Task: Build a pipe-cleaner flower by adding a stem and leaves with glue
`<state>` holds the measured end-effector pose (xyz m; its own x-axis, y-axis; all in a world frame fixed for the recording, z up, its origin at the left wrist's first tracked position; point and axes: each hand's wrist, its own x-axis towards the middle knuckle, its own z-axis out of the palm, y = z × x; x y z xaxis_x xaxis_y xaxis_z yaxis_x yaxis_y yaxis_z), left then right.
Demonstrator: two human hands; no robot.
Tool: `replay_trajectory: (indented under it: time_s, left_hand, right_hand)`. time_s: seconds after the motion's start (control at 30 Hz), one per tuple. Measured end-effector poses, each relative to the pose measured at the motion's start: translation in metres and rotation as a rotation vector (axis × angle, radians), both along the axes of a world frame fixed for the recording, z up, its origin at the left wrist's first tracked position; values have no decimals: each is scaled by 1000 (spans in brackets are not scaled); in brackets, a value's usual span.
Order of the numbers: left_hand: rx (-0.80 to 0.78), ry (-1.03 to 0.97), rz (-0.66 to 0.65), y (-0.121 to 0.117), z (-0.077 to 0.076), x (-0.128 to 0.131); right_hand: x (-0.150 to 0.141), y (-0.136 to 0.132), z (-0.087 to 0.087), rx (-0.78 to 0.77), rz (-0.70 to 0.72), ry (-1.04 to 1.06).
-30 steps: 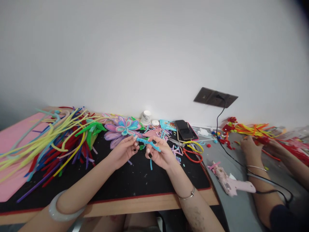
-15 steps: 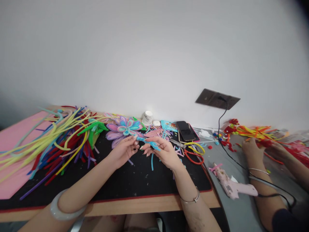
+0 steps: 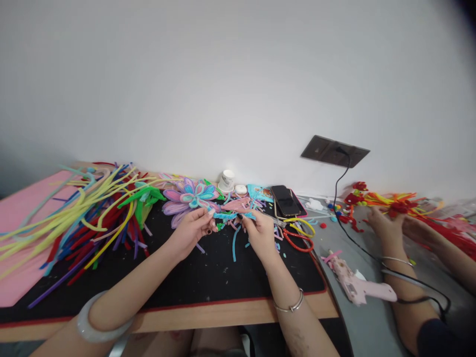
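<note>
Between my two hands a blue pipe cleaner piece [image 3: 225, 216], seemingly twisted, is stretched out sideways above the black mat. My left hand [image 3: 196, 227] pinches its left end with thumb and fingertips. My right hand [image 3: 259, 234] is closed on its right part, thumb and index finger pressed together. Just behind my left hand lies a flower [image 3: 197, 194] of purple, pink and blue pipe cleaners. A loose blue pipe cleaner strip [image 3: 234, 244] lies on the mat between the hands.
A heap of pipe cleaners [image 3: 96, 213] covers the left, partly over a pink sheet [image 3: 22, 277]. Scissors [image 3: 297, 233], a phone [image 3: 286, 201] and a paper cup [image 3: 226, 180] stand beyond. At right lie a pink glue gun [image 3: 357, 282] with a cord; a co-worker's hands [image 3: 386, 225] hold red material.
My right hand has turned from open-palmed to a pinch further along the blue piece, which is now held straighter. The co-worker's hands have shifted slightly, with a red flower-like shape showing.
</note>
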<state>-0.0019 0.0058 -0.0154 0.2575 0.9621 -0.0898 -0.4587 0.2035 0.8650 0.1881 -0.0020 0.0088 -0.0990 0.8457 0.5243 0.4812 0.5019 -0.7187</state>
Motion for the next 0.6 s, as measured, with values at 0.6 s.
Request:
replay_trajectory:
  time_s: [0.6]
  left_hand:
    - [695,692,282,-9,30,-31]
  right_hand:
    - [-6,11,-11,-876,517,746]
